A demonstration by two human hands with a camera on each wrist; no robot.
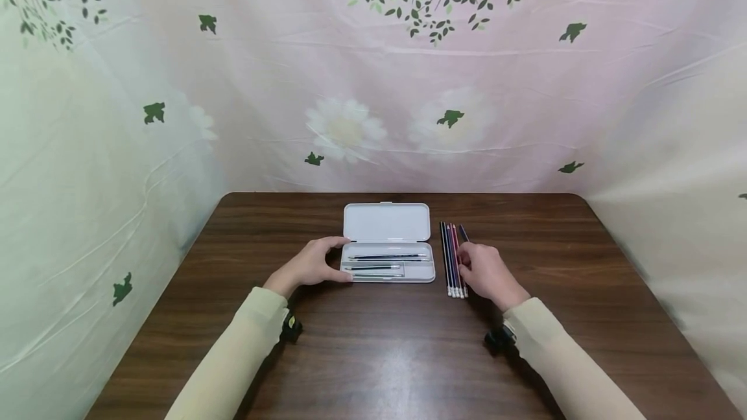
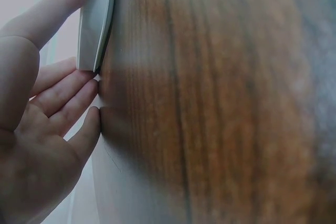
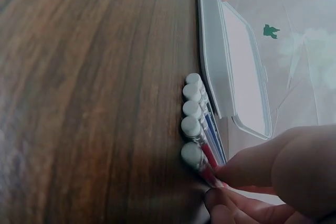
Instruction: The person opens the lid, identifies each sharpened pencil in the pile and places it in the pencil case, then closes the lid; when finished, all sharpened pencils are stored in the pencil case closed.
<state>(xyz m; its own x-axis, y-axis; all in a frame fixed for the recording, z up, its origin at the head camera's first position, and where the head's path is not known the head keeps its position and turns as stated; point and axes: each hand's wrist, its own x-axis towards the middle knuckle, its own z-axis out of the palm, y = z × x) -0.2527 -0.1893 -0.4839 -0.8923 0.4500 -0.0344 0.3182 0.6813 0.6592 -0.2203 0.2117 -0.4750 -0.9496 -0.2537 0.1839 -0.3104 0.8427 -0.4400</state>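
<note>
A white pencil case (image 1: 419, 271) lies on the table with its lid (image 1: 386, 222) folded back. Several slim dark pencils (image 1: 386, 256) rest lengthwise in its tray. My left hand (image 1: 315, 263) holds the case's left end, thumb at the near corner and fingers around the far side. Right of the case, several pencils (image 1: 451, 264) form a side-by-side row, their white eraser ends towards me. With thumb and fingers my right hand (image 1: 486, 271) pinches the rightmost pencil (image 3: 202, 167), which shows red behind its eraser; the hand hides the pencil's middle.
The dark brown wooden table (image 1: 373, 342) has rounded far corners. Behind it and at both sides hangs a pale cloth (image 1: 373, 70) printed with leaves and flowers. A small black device sits on each wrist.
</note>
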